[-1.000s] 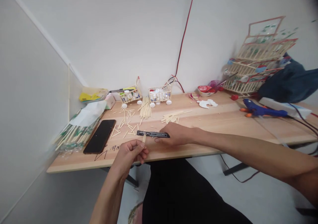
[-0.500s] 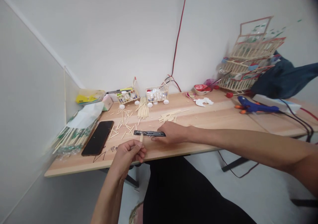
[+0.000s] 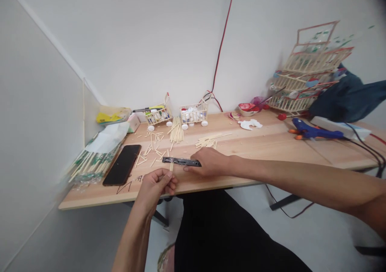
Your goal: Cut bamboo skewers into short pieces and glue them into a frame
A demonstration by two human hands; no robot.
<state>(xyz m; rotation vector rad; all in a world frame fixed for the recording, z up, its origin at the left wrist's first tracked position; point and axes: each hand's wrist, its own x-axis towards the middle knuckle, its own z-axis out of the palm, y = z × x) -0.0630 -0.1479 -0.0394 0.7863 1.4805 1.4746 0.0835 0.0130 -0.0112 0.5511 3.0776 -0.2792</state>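
At the front of the table, my left hand (image 3: 159, 182) pinches a pair of short thin wooden sticks (image 3: 171, 166) between thumb and fingers, upper ends pointing away from me. My right hand (image 3: 209, 162) grips a slim dark metal tool (image 3: 181, 162) that looks like a utility knife. It lies nearly level, its far left end across the tops of the sticks. Whether its edge bites into them is too small to tell. Loose cut stick pieces (image 3: 146, 150) lie just beyond my left hand. Another pile of sticks (image 3: 208, 140) sits behind my right hand.
A phone (image 3: 122, 165) and bagged sticks (image 3: 93, 159) lie at left. Two small stick carts (image 3: 159, 117) stand at the back, beside a stick bundle (image 3: 176, 132). Rightward are a red-stained bowl (image 3: 247, 110), a blue glue gun (image 3: 316, 130) and stacked stick baskets (image 3: 313, 69).
The view has shifted slightly, so the table's things appear a little farther right. Both hands keep their holds, and the tool stays across the sticks with its right end tilted slightly lower.
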